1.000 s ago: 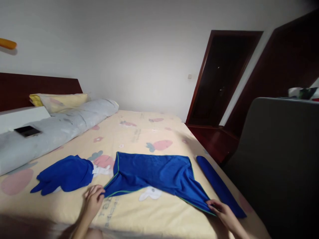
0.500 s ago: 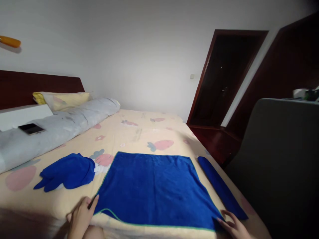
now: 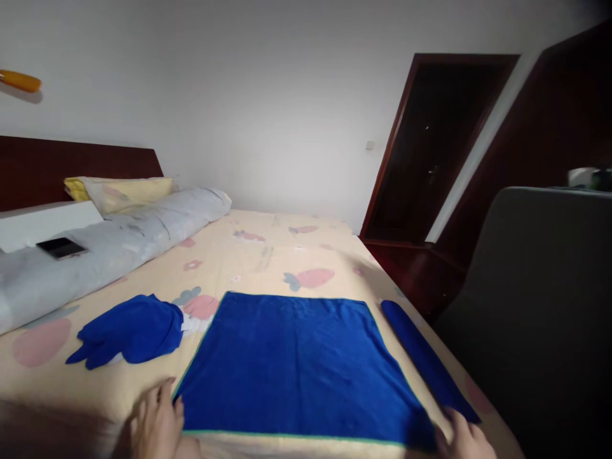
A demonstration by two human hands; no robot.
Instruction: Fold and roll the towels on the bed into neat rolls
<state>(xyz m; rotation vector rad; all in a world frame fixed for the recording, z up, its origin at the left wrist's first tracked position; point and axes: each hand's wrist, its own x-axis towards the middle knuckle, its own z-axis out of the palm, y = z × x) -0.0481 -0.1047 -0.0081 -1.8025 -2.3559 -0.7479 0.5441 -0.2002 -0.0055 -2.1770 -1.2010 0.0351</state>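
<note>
A blue towel (image 3: 291, 363) with green edging lies spread flat on the bed in front of me, with a faint crease down its middle. My left hand (image 3: 159, 421) rests at its near left corner, fingers apart and thumb at the edge. Beside the near right corner is my right hand (image 3: 463, 437), partly cut off by the frame, its thumb and forefinger apart. A long, narrow blue cloth roll (image 3: 428, 360) lies along the right, its near end next to that hand. To the left sits a crumpled blue cloth (image 3: 134, 331) with a white label.
The bed sheet (image 3: 268, 261) has a strawberry print. A phone (image 3: 61, 247) lies on a long grey bolster (image 3: 143, 223) at the left, near a yellow pillow (image 3: 129, 194). A dark chair back (image 3: 535, 306) stands beyond the bed's right edge.
The near left corner of the towel, curled before, now lies flat. My left hand has moved slightly down and left and loosened from it; my right hand has shifted slightly right.
</note>
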